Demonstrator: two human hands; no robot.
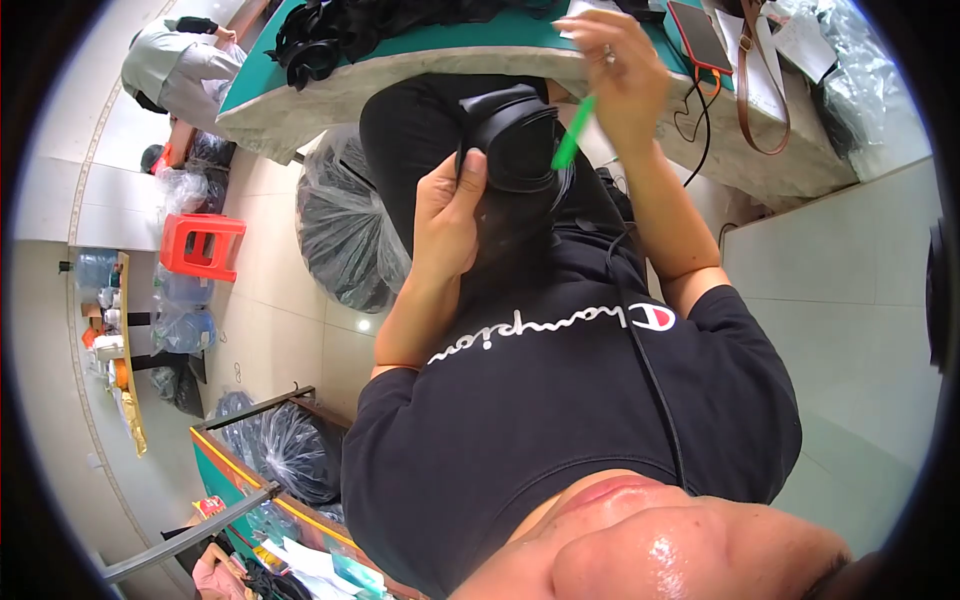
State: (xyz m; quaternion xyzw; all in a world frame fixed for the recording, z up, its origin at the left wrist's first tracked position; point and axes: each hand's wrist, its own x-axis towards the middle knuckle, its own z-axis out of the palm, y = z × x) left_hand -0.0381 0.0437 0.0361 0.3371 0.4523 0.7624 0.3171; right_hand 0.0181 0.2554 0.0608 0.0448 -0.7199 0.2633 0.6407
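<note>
Two hands busy over the lap, close to the bench [420,75] edge. Left hand [447,215], grip clenched around a black moulded part [520,150], held up in front of the dark sweatshirt. Right hand [615,70], grip pinching a green stick-like tool [573,142], tip touching the part's right side. Phone in orange case [698,35] lying on the bench beyond.

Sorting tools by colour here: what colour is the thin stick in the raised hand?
Bright green; the stick shows best in the head view, held by the right hand.
</note>
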